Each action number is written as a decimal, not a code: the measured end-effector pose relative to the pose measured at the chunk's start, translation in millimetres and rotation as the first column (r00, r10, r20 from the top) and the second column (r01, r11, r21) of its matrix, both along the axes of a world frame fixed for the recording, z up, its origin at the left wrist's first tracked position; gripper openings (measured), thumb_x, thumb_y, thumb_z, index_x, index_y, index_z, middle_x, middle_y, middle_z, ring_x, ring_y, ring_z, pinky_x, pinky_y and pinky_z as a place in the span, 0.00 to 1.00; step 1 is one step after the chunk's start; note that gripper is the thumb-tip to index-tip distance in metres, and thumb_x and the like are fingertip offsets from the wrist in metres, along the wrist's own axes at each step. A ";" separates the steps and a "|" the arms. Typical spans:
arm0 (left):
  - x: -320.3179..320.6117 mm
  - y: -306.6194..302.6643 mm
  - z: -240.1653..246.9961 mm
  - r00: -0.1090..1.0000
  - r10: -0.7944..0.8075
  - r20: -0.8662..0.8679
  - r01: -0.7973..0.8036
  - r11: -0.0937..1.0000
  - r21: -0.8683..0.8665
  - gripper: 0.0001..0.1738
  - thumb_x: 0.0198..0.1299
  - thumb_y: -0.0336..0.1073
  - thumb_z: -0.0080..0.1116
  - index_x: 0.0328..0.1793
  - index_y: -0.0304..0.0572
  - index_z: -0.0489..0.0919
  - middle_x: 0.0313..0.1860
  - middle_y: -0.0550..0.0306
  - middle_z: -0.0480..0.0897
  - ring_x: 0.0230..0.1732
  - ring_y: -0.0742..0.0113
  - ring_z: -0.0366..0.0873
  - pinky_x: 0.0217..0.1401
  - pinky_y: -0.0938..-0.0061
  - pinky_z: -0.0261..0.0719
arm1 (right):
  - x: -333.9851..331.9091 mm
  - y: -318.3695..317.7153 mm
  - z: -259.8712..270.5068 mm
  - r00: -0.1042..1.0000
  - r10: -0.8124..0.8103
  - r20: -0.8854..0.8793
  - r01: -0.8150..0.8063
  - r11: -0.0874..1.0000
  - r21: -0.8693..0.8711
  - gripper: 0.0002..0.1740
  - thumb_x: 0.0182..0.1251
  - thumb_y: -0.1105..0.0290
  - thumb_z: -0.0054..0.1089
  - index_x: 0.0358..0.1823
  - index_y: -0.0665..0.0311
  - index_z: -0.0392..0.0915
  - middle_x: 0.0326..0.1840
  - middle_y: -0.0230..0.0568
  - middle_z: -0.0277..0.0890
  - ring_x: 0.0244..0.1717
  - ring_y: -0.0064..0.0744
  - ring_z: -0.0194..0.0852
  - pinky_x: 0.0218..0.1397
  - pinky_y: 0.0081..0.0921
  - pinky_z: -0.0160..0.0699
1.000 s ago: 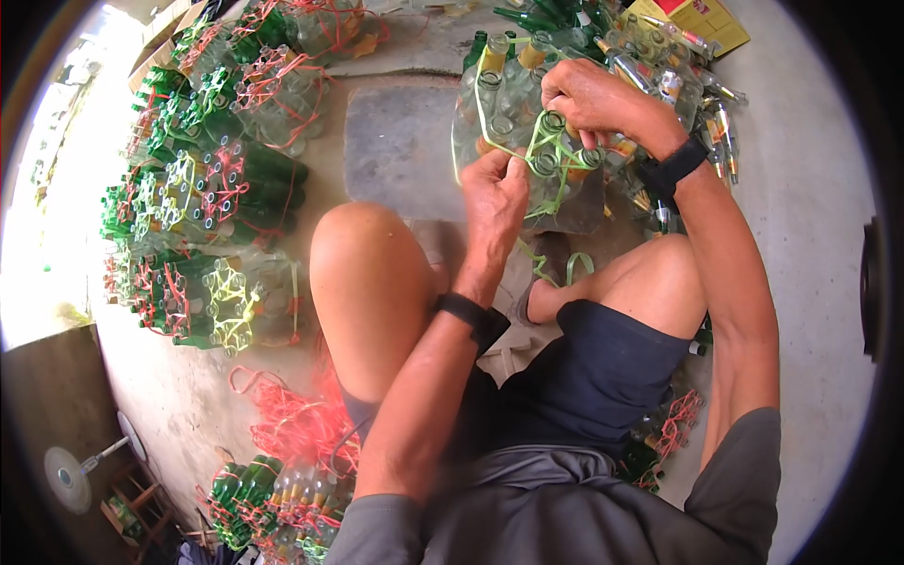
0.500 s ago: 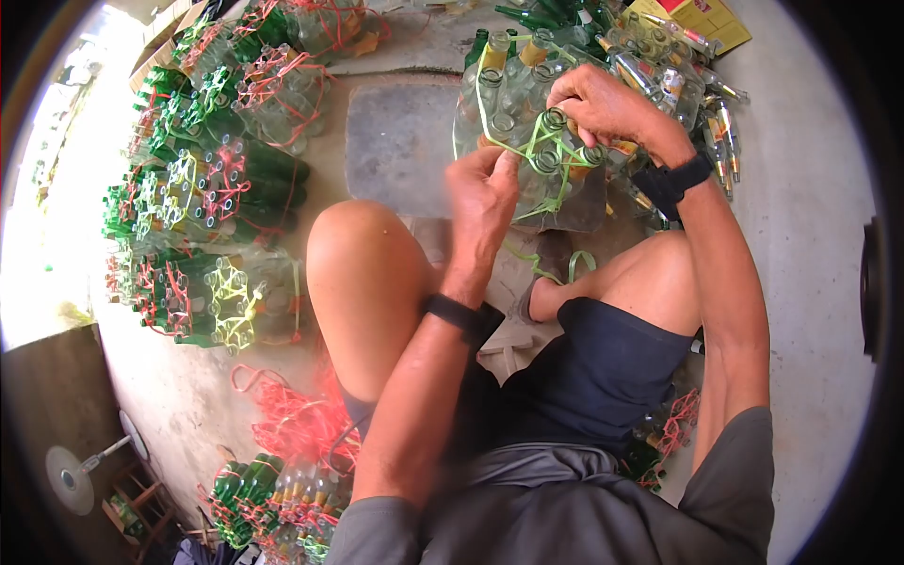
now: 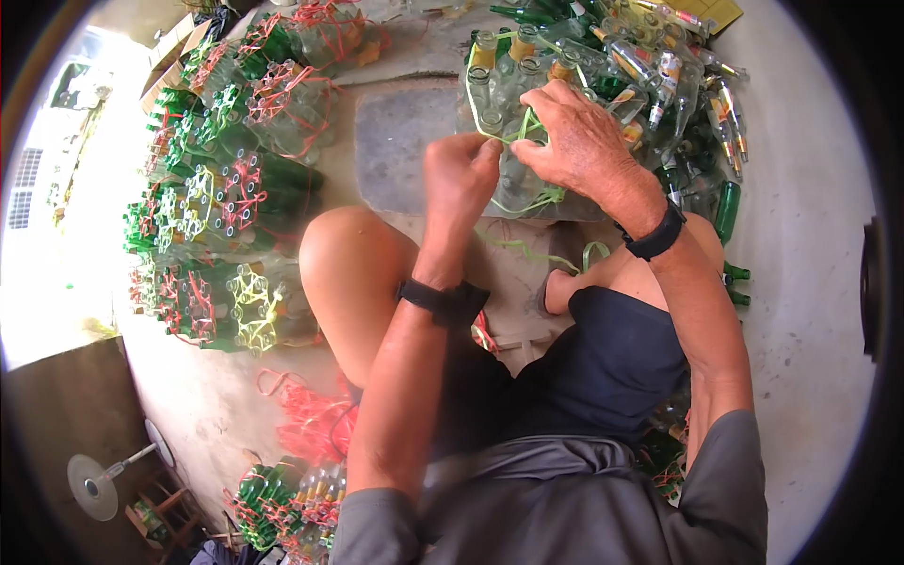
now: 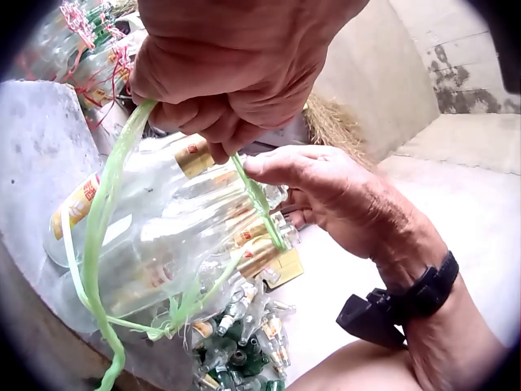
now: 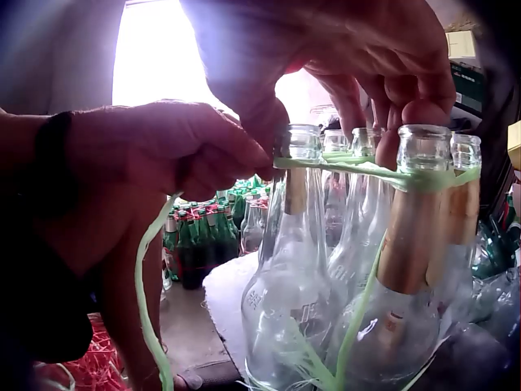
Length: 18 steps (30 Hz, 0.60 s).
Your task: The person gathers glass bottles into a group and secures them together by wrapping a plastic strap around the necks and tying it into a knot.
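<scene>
Clear glass bottles [image 3: 480, 89] stand grouped on a grey slab, light green plastic strap [image 5: 391, 175] wound round their necks. The left hand [image 3: 461, 179] pinches the strap close to a bottle neck, its fingers curled; a loose length of strap [image 4: 102, 236] hangs from it in the left wrist view. The right hand [image 3: 589, 151] is over the bottle tops, fingers bent down around the necks, thumb near the left fingertips. In the right wrist view its fingertips reach behind the front bottle mouths [image 5: 423, 142].
Tied bundles of green and clear bottles [image 3: 198, 207] stand on the left. Loose bottles [image 3: 669, 85] lie piled beyond the right hand. Red strap [image 3: 311, 414] is heaped by the person's left side, near a fan [image 3: 94, 485]. The grey slab [image 3: 400, 141] extends left of the bottles.
The left hand has moved left and slightly up. The right hand has come down and inward over the bottle necks, closer to the left hand. The head view has shifted slightly.
</scene>
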<state>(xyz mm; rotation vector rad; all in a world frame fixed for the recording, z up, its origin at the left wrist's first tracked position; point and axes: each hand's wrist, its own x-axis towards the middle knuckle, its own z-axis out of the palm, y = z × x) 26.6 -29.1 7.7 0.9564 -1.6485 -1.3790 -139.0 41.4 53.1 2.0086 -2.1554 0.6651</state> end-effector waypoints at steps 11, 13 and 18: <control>9.8 -17.8 23.6 0.949 -0.018 0.315 0.122 0.942 -0.312 0.09 0.57 0.33 0.62 0.32 0.35 0.87 0.27 0.35 0.82 0.30 0.35 0.83 0.36 0.55 0.80 | 6.2 -5.2 -1.1 0.994 -0.095 -0.053 0.096 0.995 0.019 0.21 0.57 0.61 0.67 0.48 0.66 0.80 0.48 0.50 0.80 0.48 0.57 0.84 0.55 0.50 0.81; 11.4 -20.6 29.7 0.931 -0.013 0.366 0.147 0.928 -0.341 0.09 0.58 0.33 0.62 0.32 0.36 0.88 0.27 0.36 0.82 0.31 0.35 0.83 0.36 0.54 0.81 | 8.2 -5.2 -2.3 0.993 -0.110 -0.045 0.112 0.993 0.040 0.24 0.58 0.60 0.68 0.53 0.66 0.81 0.50 0.49 0.82 0.48 0.58 0.85 0.55 0.50 0.83; 12.1 -27.5 49.2 0.877 -0.059 0.477 0.247 0.906 -0.342 0.10 0.58 0.35 0.59 0.31 0.39 0.88 0.27 0.37 0.83 0.32 0.33 0.82 0.39 0.51 0.81 | 9.5 -4.1 -5.2 0.996 -0.086 0.007 0.086 0.996 -0.015 0.16 0.57 0.61 0.67 0.41 0.64 0.77 0.45 0.50 0.78 0.46 0.54 0.84 0.55 0.48 0.80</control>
